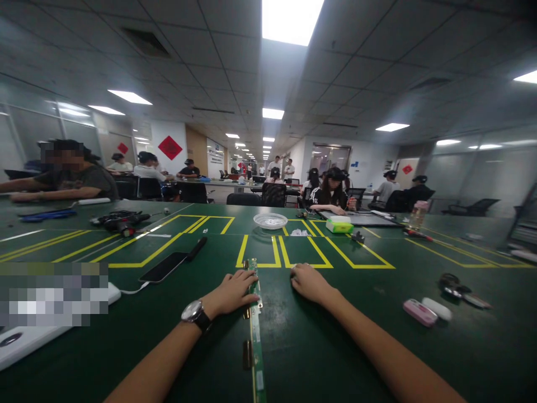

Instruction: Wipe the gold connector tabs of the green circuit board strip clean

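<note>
A long, narrow green circuit board [257, 347] lies lengthwise on the green table, with brown-gold tabs along its left edge. My left hand [230, 292], with a watch [196, 313] on its wrist, holds the board near its far end, fingers and thumb bent over it. To the right of the board, apart from it, my right hand [311, 282] rests on the table with its fingers curled in. Whatever those fingers hold, if anything, is hidden.
Yellow tape [260, 265] marks the table [335, 358]. A clear dish [271, 221] stands ahead. A phone [164, 267] with a cable lies left; a pink case [420, 312] and keys [461, 291] lie right. Beyond are a green-white packet [339, 225] and a seated person [333, 193].
</note>
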Tool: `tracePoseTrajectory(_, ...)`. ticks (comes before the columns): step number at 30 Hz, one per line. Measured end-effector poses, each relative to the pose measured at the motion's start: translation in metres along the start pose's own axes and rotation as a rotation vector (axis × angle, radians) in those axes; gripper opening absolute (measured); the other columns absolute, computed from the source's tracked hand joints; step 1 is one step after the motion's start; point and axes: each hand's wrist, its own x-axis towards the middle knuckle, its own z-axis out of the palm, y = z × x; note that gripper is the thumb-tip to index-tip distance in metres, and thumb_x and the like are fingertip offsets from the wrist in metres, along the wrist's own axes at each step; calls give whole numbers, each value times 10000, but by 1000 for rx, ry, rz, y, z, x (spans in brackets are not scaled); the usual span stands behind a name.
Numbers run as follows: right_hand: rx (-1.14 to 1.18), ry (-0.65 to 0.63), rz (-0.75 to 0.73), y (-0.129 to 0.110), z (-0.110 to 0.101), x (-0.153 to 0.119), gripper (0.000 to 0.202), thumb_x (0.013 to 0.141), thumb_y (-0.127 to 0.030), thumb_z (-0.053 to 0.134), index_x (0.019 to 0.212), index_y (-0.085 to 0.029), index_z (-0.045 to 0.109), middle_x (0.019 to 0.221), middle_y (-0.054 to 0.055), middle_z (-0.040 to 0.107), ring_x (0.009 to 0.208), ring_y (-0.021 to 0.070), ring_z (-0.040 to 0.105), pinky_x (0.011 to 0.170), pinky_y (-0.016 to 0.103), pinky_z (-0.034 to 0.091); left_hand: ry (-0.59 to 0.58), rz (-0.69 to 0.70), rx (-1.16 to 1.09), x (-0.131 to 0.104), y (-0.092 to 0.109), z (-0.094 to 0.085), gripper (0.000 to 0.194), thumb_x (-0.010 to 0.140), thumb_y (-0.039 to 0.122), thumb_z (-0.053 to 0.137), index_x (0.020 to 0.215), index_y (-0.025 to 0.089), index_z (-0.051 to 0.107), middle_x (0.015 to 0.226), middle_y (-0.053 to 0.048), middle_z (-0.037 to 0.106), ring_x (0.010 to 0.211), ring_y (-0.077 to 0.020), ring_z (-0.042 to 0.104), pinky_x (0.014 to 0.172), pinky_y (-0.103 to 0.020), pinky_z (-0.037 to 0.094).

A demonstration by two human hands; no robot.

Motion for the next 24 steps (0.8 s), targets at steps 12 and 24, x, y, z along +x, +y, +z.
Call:
tracePoseTrajectory(12,296,148,-403,-43,1,-7,245,853,-118,473,1013,-163,652,1033,79,634,988,182,560,907,302,412,-41,-22,-33,-1,-1,-3,632,892,549,465,1432,269,296,1502,-91,292,1357,-296,264,1022,-498,262)
tracePoseTrajectory(24,268,140,-450,-50,4,-10,241,875,-178,485,1047,-161,653,1027,79,644,969,183,550,891,306,407,-42,-14,-1,1,-2,-2,609,897,559,443,1415,257,343,1505,-92,287,1360,-293,253,1020,-525,259)
